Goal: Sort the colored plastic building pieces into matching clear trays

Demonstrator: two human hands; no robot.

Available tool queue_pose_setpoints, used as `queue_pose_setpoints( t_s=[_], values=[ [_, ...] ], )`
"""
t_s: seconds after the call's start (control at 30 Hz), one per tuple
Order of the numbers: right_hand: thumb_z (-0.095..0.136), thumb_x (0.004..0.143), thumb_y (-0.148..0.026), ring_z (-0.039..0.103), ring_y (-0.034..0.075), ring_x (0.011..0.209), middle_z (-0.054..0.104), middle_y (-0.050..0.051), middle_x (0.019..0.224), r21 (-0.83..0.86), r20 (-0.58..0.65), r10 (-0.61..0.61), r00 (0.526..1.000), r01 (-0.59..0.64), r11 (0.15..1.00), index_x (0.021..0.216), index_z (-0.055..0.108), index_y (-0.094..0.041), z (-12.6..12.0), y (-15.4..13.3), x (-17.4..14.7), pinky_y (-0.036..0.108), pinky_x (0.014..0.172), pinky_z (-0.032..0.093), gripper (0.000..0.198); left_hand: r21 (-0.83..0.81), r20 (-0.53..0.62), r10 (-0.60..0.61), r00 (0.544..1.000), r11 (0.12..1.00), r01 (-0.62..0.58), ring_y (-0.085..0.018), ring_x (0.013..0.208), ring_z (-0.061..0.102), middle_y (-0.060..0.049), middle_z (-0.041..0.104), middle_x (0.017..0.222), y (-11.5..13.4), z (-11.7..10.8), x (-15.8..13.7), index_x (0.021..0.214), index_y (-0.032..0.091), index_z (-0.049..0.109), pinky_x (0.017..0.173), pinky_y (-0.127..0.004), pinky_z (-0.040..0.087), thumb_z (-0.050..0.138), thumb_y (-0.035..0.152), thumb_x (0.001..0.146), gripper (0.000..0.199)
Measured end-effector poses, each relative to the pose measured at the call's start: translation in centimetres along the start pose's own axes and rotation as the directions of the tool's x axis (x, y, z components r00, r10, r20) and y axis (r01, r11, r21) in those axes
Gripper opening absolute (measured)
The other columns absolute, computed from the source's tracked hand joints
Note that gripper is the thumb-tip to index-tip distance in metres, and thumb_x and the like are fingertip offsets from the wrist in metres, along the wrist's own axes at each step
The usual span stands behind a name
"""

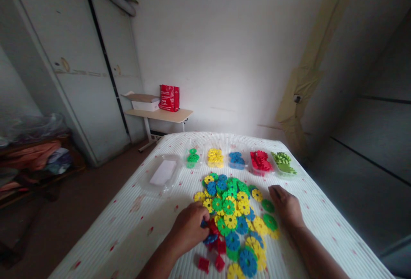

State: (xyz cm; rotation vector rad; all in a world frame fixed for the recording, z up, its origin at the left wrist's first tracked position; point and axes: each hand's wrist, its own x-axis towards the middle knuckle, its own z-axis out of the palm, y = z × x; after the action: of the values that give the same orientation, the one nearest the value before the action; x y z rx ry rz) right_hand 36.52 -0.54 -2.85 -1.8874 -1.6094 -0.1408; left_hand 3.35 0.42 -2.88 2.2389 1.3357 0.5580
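A loose pile of flat, notched plastic discs in yellow, green and blue lies on the table; a green disc (228,205) is near its middle. My left hand (191,226) is at the pile's left edge, its fingers curled closed against blue and red pieces; what they pinch, if anything, is hidden. Just below are several red plastic pieces (221,247) and a blue disc (211,239). To the pile's right, my right hand (286,205) rests low over the cloth with fingers bent together, near a green disc (267,205). Its fingertips are mostly out of sight.
Behind the pile, clear tubs hold green discs (193,158), yellow pieces (215,157), blue pieces (236,159), red pieces (260,161) and light green pieces (283,162). A clear container (176,175) with a white slip stands left. Beyond are a small desk (173,115) and red bag (169,98).
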Motion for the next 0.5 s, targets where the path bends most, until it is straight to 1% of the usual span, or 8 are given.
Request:
queue_pose_setpoints(
  t_s=[0.1,0.13,0.2,0.23,0.3,0.37,0.43,0.5],
  values=[
    [0.036,0.082,-0.049,0.062,0.017,0.06,0.068,0.007,0.07,0.114,0.006,-0.033,0.999,0.032,0.993,0.077,0.064,-0.017,-0.4,-1.5,-0.2,0.024,0.057,0.044,0.043,-0.028,-0.029,0.0,1.0,1.0,-0.001,-0.013,0.069,0.051,0.001,0.059,0.073,-0.6,0.5,0.2,0.068,0.02,0.06,0.061,-0.021,0.032,0.056,0.014,0.057,0.013],
    [0.037,0.082,-0.048,0.062,0.016,0.06,0.068,0.006,0.07,0.167,0.035,-0.059,0.998,0.052,0.985,0.078,0.064,-0.017,-0.6,-2.4,-0.4,0.024,0.057,0.045,0.041,-0.047,-0.032,-0.013,0.999,0.999,0.011,-0.012,0.067,0.051,0.002,0.059,0.07,-0.9,0.6,0.3,0.067,0.019,0.059,0.06,-0.021,0.032,0.056,0.015,0.057,0.012],
    [0.039,0.084,-0.044,0.061,0.015,0.061,0.067,0.005,0.07,0.284,0.138,-0.147,0.979,0.103,0.953,0.079,0.063,-0.017,-1.2,-4.5,-1.0,0.023,0.057,0.045,0.036,-0.107,-0.032,-0.049,0.998,0.993,0.045,-0.012,0.062,0.051,0.003,0.059,0.065,-1.3,0.9,0.6,0.067,0.019,0.059,0.057,-0.021,0.031,0.054,0.016,0.059,0.01],
    [0.039,0.085,-0.041,0.061,0.015,0.065,0.067,0.005,0.072,0.348,0.201,-0.219,0.955,0.14,0.927,0.08,0.063,-0.017,-1.5,-5.8,-1.4,0.022,0.059,0.046,0.034,-0.146,-0.03,-0.067,0.997,0.987,0.062,-0.011,0.06,0.05,0.003,0.058,0.063,-1.5,0.9,0.7,0.067,0.019,0.059,0.056,-0.02,0.03,0.053,0.015,0.06,0.01],
    [0.04,0.085,-0.034,0.06,0.014,0.07,0.066,0.005,0.078,0.448,0.301,-0.345,0.889,0.188,0.874,0.082,0.063,-0.017,-2.2,-8.4,-2.4,0.021,0.063,0.045,0.028,-0.242,-0.031,-0.101,0.994,0.966,0.091,-0.01,0.057,0.05,0.004,0.057,0.06,-1.6,0.9,1.0,0.066,0.019,0.057,0.054,-0.02,0.03,0.05,0.013,0.059,0.011],
    [0.044,0.083,-0.028,0.059,0.012,0.068,0.065,0.003,0.078,0.509,0.381,-0.46,0.802,0.234,0.828,0.085,0.063,-0.018,-2.7,-10.7,-3.6,0.02,0.062,0.043,0.021,-0.362,-0.026,-0.134,0.991,0.925,0.115,-0.01,0.055,0.048,0.005,0.053,0.056,-1.5,0.7,1.2,0.065,0.018,0.054,0.052,-0.02,0.03,0.049,0.012,0.058,0.01],
    [0.048,0.08,-0.024,0.057,0.011,0.068,0.065,0.001,0.078,0.517,0.448,-0.545,0.709,0.292,0.805,0.086,0.063,-0.02,-2.9,-12.5,-4.7,0.019,0.062,0.041,0.016,-0.474,-0.009,-0.156,0.988,0.87,0.133,-0.009,0.053,0.045,0.006,0.048,0.053,-1.2,0.4,1.3,0.063,0.018,0.05,0.051,-0.019,0.03,0.049,0.012,0.057,0.008],
    [0.051,0.078,-0.022,0.056,0.01,0.068,0.064,0.0,0.079,0.482,0.493,-0.594,0.636,0.369,0.795,0.084,0.062,-0.021,-2.6,-13.7,-5.6,0.018,0.06,0.038,0.013,-0.552,0.011,-0.165,0.986,0.821,0.144,-0.009,0.053,0.042,0.006,0.046,0.053,-0.8,-0.1,1.3,0.061,0.018,0.047,0.05,-0.019,0.029,0.05,0.013,0.055,0.009]
  ],
)
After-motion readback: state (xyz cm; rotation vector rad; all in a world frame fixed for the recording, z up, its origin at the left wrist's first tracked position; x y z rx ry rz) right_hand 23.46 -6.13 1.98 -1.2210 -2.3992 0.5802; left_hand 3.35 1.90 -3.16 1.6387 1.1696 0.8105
